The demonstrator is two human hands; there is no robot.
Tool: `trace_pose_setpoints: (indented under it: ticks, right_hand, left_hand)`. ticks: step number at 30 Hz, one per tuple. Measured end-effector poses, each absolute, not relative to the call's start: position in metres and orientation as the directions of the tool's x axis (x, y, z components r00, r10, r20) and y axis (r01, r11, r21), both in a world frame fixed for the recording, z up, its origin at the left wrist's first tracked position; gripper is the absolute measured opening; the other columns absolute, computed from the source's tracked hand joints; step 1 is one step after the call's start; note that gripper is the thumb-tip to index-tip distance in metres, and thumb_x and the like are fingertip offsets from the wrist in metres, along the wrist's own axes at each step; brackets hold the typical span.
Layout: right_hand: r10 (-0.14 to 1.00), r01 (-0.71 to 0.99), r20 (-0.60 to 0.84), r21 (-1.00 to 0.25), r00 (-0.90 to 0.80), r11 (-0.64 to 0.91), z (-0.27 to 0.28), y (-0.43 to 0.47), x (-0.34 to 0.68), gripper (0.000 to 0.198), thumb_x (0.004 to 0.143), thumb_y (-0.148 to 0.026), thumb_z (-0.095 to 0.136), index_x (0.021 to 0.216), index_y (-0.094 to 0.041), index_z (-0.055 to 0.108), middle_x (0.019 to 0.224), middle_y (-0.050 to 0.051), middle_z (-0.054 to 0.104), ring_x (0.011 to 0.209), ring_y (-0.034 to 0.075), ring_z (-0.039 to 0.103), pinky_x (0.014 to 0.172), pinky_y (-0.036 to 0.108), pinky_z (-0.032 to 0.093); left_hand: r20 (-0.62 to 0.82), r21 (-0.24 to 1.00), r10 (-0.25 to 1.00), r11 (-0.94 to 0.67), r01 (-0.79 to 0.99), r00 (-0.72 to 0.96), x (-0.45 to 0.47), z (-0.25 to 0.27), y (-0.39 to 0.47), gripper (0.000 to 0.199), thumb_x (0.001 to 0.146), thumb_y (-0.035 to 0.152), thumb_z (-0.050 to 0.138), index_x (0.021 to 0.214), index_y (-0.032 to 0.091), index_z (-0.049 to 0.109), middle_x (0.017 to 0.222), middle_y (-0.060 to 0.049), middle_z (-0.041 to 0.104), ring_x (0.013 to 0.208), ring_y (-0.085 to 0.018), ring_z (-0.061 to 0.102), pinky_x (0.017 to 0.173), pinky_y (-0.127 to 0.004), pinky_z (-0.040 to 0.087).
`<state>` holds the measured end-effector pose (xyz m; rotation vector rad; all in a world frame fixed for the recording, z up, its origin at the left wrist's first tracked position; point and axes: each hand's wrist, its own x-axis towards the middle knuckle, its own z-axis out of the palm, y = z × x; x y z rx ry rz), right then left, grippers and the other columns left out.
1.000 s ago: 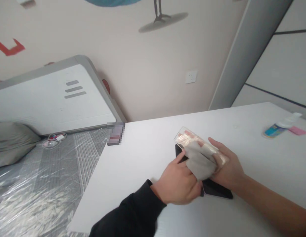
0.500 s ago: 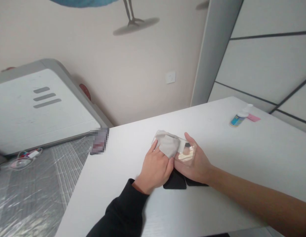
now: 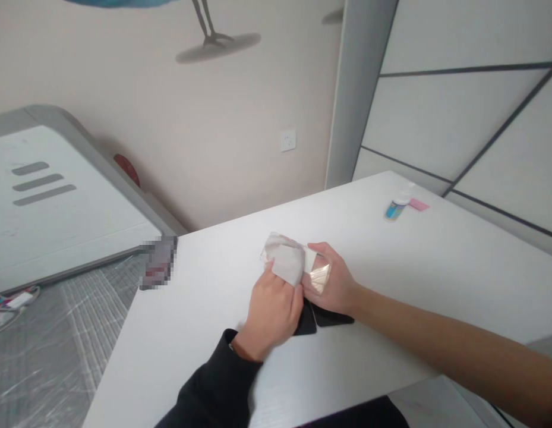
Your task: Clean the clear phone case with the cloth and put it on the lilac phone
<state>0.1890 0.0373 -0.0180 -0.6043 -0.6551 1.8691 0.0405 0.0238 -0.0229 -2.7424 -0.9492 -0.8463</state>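
Note:
My right hand (image 3: 333, 279) grips the right end of a clear phone case (image 3: 319, 278), which is held tilted above the table. A light grey cloth (image 3: 288, 263) lies across the left part of the case. My left hand (image 3: 276, 303), coming out of a black sleeve, holds the cloth against the case with its fingers, partly hidden beneath the fabric. Under my hands, two flat black slabs, the left one (image 3: 306, 321) and the right one (image 3: 333, 316), rest on the table, both partly covered from view; they look like phones.
A small white-capped bottle with a blue label (image 3: 395, 210) stands at the back right of the white table (image 3: 204, 333), with a pink slip (image 3: 419, 204) beside it. A pixelated dark object (image 3: 158, 263) sits at the left corner. A plastic-covered bed (image 3: 57, 339) lies left.
The view has turned to the right, so everything sits further left in it. My hands keep their hold on the case and cloth, with a slight shift in the case's tilt.

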Motion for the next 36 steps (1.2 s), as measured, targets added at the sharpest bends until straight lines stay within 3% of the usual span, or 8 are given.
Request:
trace_pose_setpoints:
  ticks: [4,6,11,16,20,25,29,36]
  right_hand:
    - [0.904,-0.769,-0.178,-0.476,-0.390,-0.426,-0.015,0.041,0.192,0.050,0.085,-0.039,0.045,0.126,-0.017,0.063,0.115,0.008,0.077,0.116,0.023,0.069,0.113,0.038,0.044]
    - [0.896,-0.802,-0.160,-0.402,-0.414,-0.442,-0.013,0.042,0.191,0.049,0.083,-0.033,0.047,0.127,-0.018,0.063,0.116,0.006,0.077,0.115,0.021,0.069,0.111,0.034,0.045]
    - [0.902,-0.811,-0.109,-0.402,-0.418,-0.424,-0.016,0.040,0.190,0.034,0.082,-0.034,0.054,0.111,-0.021,0.068,0.116,0.005,0.076,0.119,0.023,0.066,0.111,0.036,0.045]
    - [0.899,-0.805,-0.089,-0.414,-0.428,-0.424,-0.017,0.038,0.194,0.051,0.081,-0.031,0.054,0.131,-0.024,0.062,0.130,0.001,0.071,0.126,0.018,0.062,0.108,0.029,0.045]
    - [0.909,-0.790,-0.115,-0.459,-0.401,-0.406,-0.016,0.037,0.194,0.048,0.079,-0.030,0.055,0.126,-0.024,0.065,0.116,0.000,0.076,0.112,0.018,0.067,0.103,0.027,0.048]
    - [0.896,-0.791,-0.154,-0.425,-0.416,-0.440,-0.014,0.034,0.192,0.052,0.080,-0.029,0.051,0.130,-0.027,0.063,0.124,-0.002,0.074,0.119,0.017,0.065,0.101,0.028,0.049]
    - [0.891,-0.782,-0.196,-0.428,-0.409,-0.453,-0.010,0.034,0.193,0.050,0.078,-0.027,0.051,0.125,-0.023,0.066,0.111,0.000,0.078,0.106,0.020,0.070,0.100,0.030,0.050]
    - [0.882,-0.796,-0.218,-0.382,-0.417,-0.470,0.000,0.032,0.194,0.062,0.080,-0.028,0.042,0.141,-0.021,0.056,0.132,0.002,0.071,0.122,0.017,0.065,0.108,0.030,0.046]
  left_hand:
    - [0.497,0.034,0.469,-0.851,0.524,0.730,0.043,-0.025,0.026,0.038,0.099,0.017,0.039,0.130,0.011,0.060,0.123,-0.015,0.075,0.117,-0.030,0.069,0.113,-0.052,0.050]
    - [0.527,0.036,0.531,-0.794,0.607,0.664,0.037,-0.026,0.032,0.039,0.100,0.014,0.037,0.132,0.004,0.057,0.127,-0.024,0.070,0.121,-0.036,0.066,0.109,-0.061,0.050]
    - [0.498,0.032,0.524,-0.807,0.589,0.691,0.031,-0.029,0.035,0.041,0.099,0.017,0.038,0.135,0.006,0.053,0.129,-0.022,0.070,0.126,-0.033,0.063,0.109,-0.052,0.052]
    - [0.498,0.040,0.595,-0.742,0.669,0.630,0.033,-0.030,0.036,0.034,0.099,0.013,0.035,0.119,0.010,0.061,0.113,-0.020,0.075,0.110,-0.033,0.071,0.103,-0.057,0.054]
    - [0.482,0.036,0.568,-0.774,0.632,0.667,0.035,-0.030,0.035,0.031,0.099,0.018,0.037,0.114,0.012,0.064,0.107,-0.017,0.076,0.102,-0.031,0.072,0.096,-0.048,0.060]
    - [0.501,0.040,0.586,-0.751,0.659,0.637,0.034,-0.028,0.035,0.037,0.099,0.013,0.033,0.122,0.003,0.060,0.115,-0.025,0.074,0.115,-0.036,0.069,0.105,-0.058,0.053]
    - [0.508,0.031,0.521,-0.807,0.590,0.686,0.039,-0.026,0.026,0.039,0.098,0.018,0.038,0.130,0.007,0.056,0.128,-0.018,0.071,0.125,-0.030,0.064,0.112,-0.048,0.050]
    - [0.501,-0.008,0.610,-0.706,0.708,0.614,0.029,-0.024,0.034,0.028,0.092,0.009,0.041,0.091,0.011,0.069,0.079,-0.015,0.076,0.084,-0.031,0.075,0.103,-0.057,0.054]
